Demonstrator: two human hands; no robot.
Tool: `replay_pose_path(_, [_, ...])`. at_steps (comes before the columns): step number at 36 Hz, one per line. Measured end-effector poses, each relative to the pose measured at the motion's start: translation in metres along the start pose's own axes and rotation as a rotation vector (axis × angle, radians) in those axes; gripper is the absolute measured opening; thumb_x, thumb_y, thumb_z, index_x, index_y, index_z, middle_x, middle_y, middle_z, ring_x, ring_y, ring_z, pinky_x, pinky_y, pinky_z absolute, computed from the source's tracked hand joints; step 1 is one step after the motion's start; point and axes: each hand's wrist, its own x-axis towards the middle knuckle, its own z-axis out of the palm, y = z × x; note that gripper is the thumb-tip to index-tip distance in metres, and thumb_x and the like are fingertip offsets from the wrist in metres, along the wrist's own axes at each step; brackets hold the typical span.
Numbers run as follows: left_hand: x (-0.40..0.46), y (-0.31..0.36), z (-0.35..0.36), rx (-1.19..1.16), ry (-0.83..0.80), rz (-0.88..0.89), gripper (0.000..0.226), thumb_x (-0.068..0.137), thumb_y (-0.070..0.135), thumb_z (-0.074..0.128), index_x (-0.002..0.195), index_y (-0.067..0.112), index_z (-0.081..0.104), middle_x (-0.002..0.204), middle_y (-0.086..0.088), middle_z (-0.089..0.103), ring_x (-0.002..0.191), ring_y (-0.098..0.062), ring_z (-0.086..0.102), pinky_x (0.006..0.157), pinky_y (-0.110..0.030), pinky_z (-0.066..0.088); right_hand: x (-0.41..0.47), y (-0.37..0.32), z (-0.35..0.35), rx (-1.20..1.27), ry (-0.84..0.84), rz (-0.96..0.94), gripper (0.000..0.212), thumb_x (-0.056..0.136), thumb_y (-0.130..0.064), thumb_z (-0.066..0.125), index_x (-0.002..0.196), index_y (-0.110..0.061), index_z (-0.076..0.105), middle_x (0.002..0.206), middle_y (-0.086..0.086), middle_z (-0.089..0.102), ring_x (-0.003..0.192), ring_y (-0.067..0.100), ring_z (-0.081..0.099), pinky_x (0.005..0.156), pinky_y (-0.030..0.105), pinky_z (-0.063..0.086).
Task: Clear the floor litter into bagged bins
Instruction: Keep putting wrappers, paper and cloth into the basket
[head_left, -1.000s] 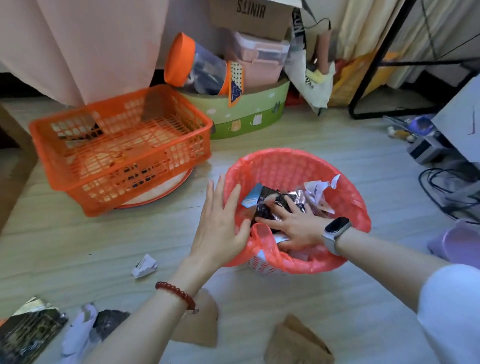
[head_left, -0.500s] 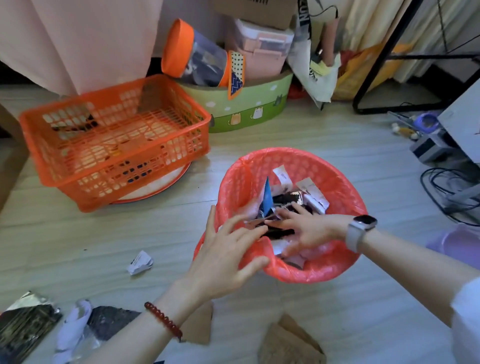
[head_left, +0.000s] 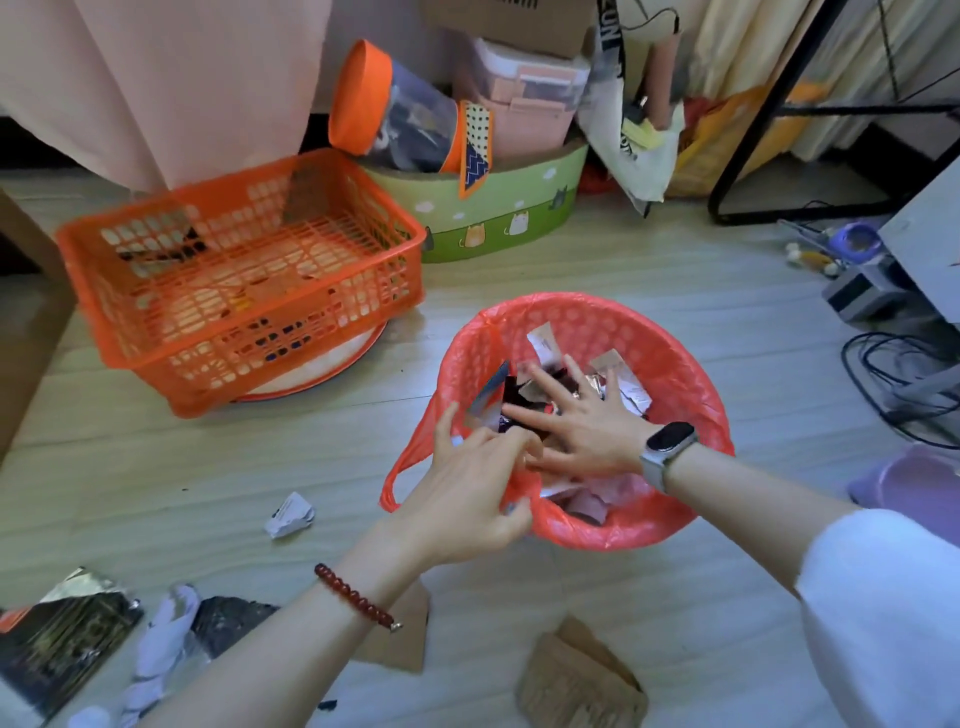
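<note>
A round bin lined with a red bag stands on the floor at centre right, holding foil and paper wrappers. My right hand, with a watch on the wrist, lies flat inside it, fingers spread on the wrappers. My left hand is at the near left rim, fingers curled on the bag's edge. Litter lies on the floor at lower left: a crumpled white paper, a dark foil packet, a white wad and a dark wrapper.
Brown cardboard pieces lie near me. An orange mesh basket sits at the left, and behind it a green cat-print box piled with containers. Cables and a black metal frame are at the right.
My left hand went from resting flat on the bin's rim to curling on the bag's edge. My right hand has spread its fingers over the wrappers. The bag's handle now hangs loose.
</note>
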Motion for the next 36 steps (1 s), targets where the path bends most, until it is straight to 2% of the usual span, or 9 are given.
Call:
replay_pose_path(6, [-0.010, -0.017, 0.001, 0.087, 0.154, 0.290, 0.013, 0.083, 0.020, 0.053, 0.088, 0.020, 0.065, 0.088, 0.005, 0.048, 0.081, -0.015, 0.046, 0.084, -0.028, 0.036, -0.003, 0.008, 0.029, -0.204, -0.218, -0.042, 0.109, 0.031, -0.088, -0.030, 0.135, -0.056, -0.019, 0.154, -0.005, -0.025, 0.139, 0.048, -0.005, 0.101, 0.073, 0.011])
replay_pose_path(10, [-0.024, -0.021, 0.007, 0.183, 0.209, 0.355, 0.020, 0.090, 0.023, 0.050, 0.098, 0.016, 0.067, 0.114, -0.002, 0.059, 0.099, -0.023, 0.053, 0.095, -0.036, 0.040, 0.005, 0.006, 0.039, -0.242, -0.272, 0.004, 0.077, 0.073, -0.083, 0.014, 0.137, -0.054, -0.017, 0.154, -0.001, -0.024, 0.139, 0.048, 0.000, 0.101, 0.074, 0.010])
replay_pose_path(14, [-0.042, -0.034, 0.014, 0.329, 0.081, 0.330, 0.043, 0.090, 0.036, 0.048, 0.131, 0.025, 0.052, 0.139, -0.003, 0.049, 0.132, -0.025, 0.039, 0.110, -0.046, 0.026, 0.010, 0.002, 0.044, -0.276, -0.331, 0.023, 0.077, 0.079, -0.077, 0.027, 0.138, -0.052, -0.016, 0.154, 0.001, -0.026, 0.140, 0.046, 0.001, 0.101, 0.073, 0.007])
replay_pose_path(17, [-0.049, -0.036, 0.013, 0.369, -0.016, 0.285, 0.051, 0.091, 0.044, 0.043, 0.140, 0.032, 0.037, 0.149, -0.002, 0.034, 0.141, -0.027, 0.023, 0.112, -0.051, 0.022, 0.009, 0.000, 0.033, -0.161, -0.380, 0.051, 0.076, 0.083, -0.070, 0.038, 0.141, -0.052, -0.007, 0.156, 0.000, -0.019, 0.142, 0.043, -0.002, 0.105, 0.069, 0.006])
replay_pose_path(22, [-0.046, -0.031, 0.001, 0.426, -0.063, 0.265, 0.046, 0.093, 0.049, 0.035, 0.137, 0.037, 0.041, 0.146, 0.001, 0.039, 0.138, -0.024, 0.031, 0.109, -0.056, 0.017, -0.009, -0.010, -0.001, -0.235, -0.273, 0.046, 0.071, 0.083, -0.072, 0.033, 0.142, -0.051, 0.001, 0.157, 0.003, -0.011, 0.138, 0.043, 0.019, 0.106, 0.057, 0.026])
replay_pose_path(25, [-0.042, -0.028, -0.006, 0.375, -0.052, 0.241, 0.043, 0.092, 0.047, 0.035, 0.130, 0.035, 0.050, 0.141, 0.001, 0.047, 0.133, -0.024, 0.039, 0.111, -0.054, 0.022, -0.019, -0.011, -0.021, -0.211, -0.191, 0.060, 0.072, 0.078, -0.078, 0.028, 0.142, -0.050, 0.008, 0.157, -0.001, -0.004, 0.126, 0.037, 0.044, 0.100, 0.045, 0.040])
replay_pose_path(29, [-0.040, -0.026, -0.023, 0.213, 0.044, 0.227, 0.039, 0.092, 0.043, 0.040, 0.122, 0.027, 0.058, 0.133, -0.004, 0.053, 0.124, -0.022, 0.048, 0.106, -0.041, 0.034, -0.031, -0.023, -0.057, -0.258, -0.045, 0.071, 0.056, 0.091, -0.062, 0.028, 0.142, -0.041, 0.027, 0.152, -0.007, 0.027, 0.121, 0.027, 0.050, 0.093, 0.035, 0.040])
replay_pose_path(33, [-0.043, -0.037, -0.055, 0.156, 0.157, 0.138, 0.035, 0.087, 0.036, 0.044, 0.112, 0.021, 0.064, 0.122, -0.007, 0.059, 0.111, -0.021, 0.053, 0.093, -0.036, 0.040, -0.026, -0.047, -0.083, -0.262, 0.308, 0.089, 0.037, 0.096, -0.040, 0.031, 0.112, -0.026, 0.062, 0.117, -0.002, 0.058, 0.100, 0.024, 0.061, 0.064, 0.029, 0.042])
replay_pose_path(36, [-0.055, -0.057, -0.078, 0.122, 0.174, -0.014, 0.042, 0.086, 0.038, 0.038, 0.109, 0.017, 0.066, 0.119, -0.009, 0.059, 0.109, -0.027, 0.056, 0.090, -0.039, 0.044, -0.016, -0.081, -0.095, -0.110, 0.529, 0.022, 0.030, 0.094, -0.029, 0.038, 0.090, -0.016, 0.064, 0.095, 0.002, 0.064, 0.093, 0.027, 0.061, 0.056, 0.031, 0.040])
